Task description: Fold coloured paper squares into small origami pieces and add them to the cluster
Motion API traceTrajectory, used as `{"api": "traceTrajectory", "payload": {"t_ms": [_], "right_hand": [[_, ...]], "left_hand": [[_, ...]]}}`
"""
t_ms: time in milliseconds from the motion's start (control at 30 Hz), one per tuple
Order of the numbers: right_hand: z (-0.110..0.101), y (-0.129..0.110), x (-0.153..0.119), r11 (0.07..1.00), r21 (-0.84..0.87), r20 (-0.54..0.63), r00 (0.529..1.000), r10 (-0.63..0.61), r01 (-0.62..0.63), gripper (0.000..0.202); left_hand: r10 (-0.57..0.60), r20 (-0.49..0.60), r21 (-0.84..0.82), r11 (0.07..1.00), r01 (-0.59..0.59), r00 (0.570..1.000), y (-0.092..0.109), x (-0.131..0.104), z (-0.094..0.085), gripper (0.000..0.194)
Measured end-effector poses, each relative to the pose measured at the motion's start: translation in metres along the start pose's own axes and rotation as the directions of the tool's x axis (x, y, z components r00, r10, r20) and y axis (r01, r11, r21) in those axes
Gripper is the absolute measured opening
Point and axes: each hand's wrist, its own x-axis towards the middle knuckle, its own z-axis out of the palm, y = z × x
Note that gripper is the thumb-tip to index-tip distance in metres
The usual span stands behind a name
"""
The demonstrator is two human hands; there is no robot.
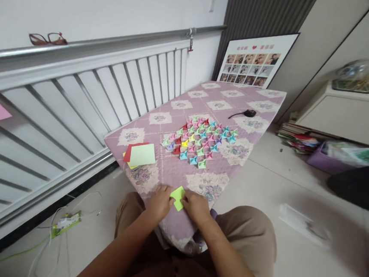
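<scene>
A small yellow-green paper point(178, 198) lies between my two hands at the near end of the table. My left hand point(160, 203) grips its left edge, with thumb and fingers pressed together. On the right side, my right hand point(196, 205) pinches the same paper. Beyond my hands, several folded paper pieces point(198, 142) in red, pink, blue, green and yellow stand grouped on the tablecloth. To the left is a small stack of flat paper sheets point(143, 154), pale green on top, with red and yellow edges showing beneath.
The table point(168, 178) has a purple patterned cloth. A black object with a strap point(250, 113) lies farther back on it. A white radiator point(111, 84) runs along the left, with glasses point(47, 39) above. A power strip point(66, 224) with cables is on the floor.
</scene>
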Motion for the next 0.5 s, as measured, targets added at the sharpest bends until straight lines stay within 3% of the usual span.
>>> {"api": "traceTrajectory", "payload": {"t_ms": [100, 500], "right_hand": [[0.002, 0.001, -0.001, 1.000, 0.005, -0.017, 1.000, -0.003, 0.003, 0.007], [0.005, 0.004, -0.007, 0.998, 0.052, -0.086, 0.996, -0.029, 0.033, 0.007]], "left_hand": [[-0.052, 0.016, 0.008, 0.999, 0.052, 0.998, 0.002, 0.015, -0.001, 0.029], [-0.027, 0.162, -0.028, 0.999, 0.032, 0.986, -0.007, 0.041, -0.007, 0.035]]}}
